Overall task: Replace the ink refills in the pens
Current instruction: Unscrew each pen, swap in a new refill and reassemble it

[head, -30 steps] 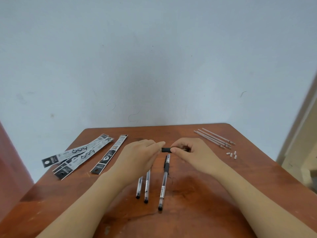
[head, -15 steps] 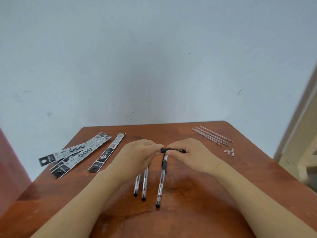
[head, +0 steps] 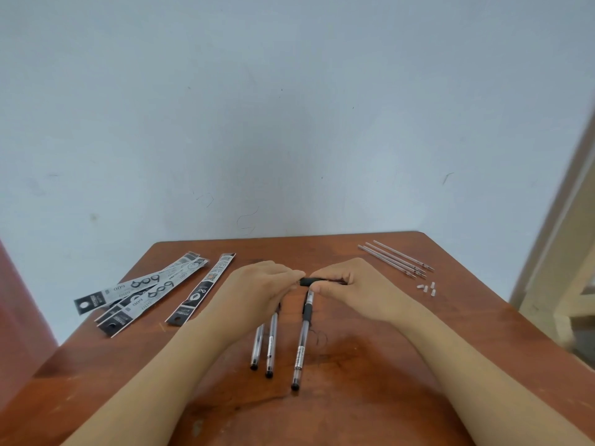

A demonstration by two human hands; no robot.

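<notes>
Off at nine o'clock from the hands, refill packets (head: 151, 291) fan across the table (head: 370, 407). The left hand (head: 260, 284) is curled, fingertips against the left end of the held pen (head: 310, 281); I cannot tell whether they grip it. Two pens (head: 264, 342) run out from under that hand toward six o'clock, and a third pen (head: 302, 336) lies beside them. The held pen's black section lies crosswise, nine to three, between both hands. The right hand (head: 351, 284) pinches it with thumb and forefinger and hides the rest of the barrel, so I'd judge any pulling apart goes along that axis. Loose refills (head: 396, 260) lie at two o'clock from the right hand, which is nearer them, with tiny white caps (head: 428, 288) just beside.
</notes>
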